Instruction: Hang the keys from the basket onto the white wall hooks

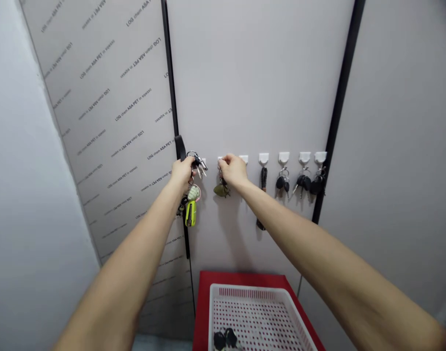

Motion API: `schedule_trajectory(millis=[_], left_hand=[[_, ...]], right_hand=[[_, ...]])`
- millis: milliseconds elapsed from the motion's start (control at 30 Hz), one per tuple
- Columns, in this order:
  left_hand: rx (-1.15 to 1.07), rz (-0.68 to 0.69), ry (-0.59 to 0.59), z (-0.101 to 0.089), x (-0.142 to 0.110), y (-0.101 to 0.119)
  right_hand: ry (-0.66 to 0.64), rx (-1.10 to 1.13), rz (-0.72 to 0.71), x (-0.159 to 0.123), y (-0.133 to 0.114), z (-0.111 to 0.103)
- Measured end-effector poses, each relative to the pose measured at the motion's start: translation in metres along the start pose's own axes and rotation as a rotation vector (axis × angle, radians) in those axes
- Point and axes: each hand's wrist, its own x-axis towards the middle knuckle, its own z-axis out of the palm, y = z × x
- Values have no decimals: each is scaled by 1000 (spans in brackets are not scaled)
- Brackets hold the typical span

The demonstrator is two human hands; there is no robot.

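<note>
Arms (150,248) outstretched, converging at frame centre.
Left hand (182,172) grips keys (200,166); right hand (233,169) pinches olive-pendant keyring (221,190) at white hook (219,159).

White basket (252,312) cut off below, white hook (219,158) partly hidden behind right fingers (228,160)

Yellow-green fob (192,213), white basket (211,312), red tabletop (241,277)
</note>
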Motion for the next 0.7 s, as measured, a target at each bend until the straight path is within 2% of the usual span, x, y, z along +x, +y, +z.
schedule_trajectory(millis=[100,200,367,533,633,700], left_hand=[[-4,-46,-79,-3,-6,1],[1,-117,-151,-7,-27,-19],[-6,-212,-245,-6,-75,-80],[65,-433,-333,-3,-127,-143],[200,-522,-431,-7,-146,-172],[274,-517,-518,-7,-147,-180]], right_hand=[[-200,-78,-130,-4,-4,-1],[-411,-143,-206,-22,5,-4],[-614,-96,-73,-73,47,-13],[-846,-55,62,-145,97,-16],[-906,-136,126,-178,120,-17],[-890,-166,165,-183,127,-23]])
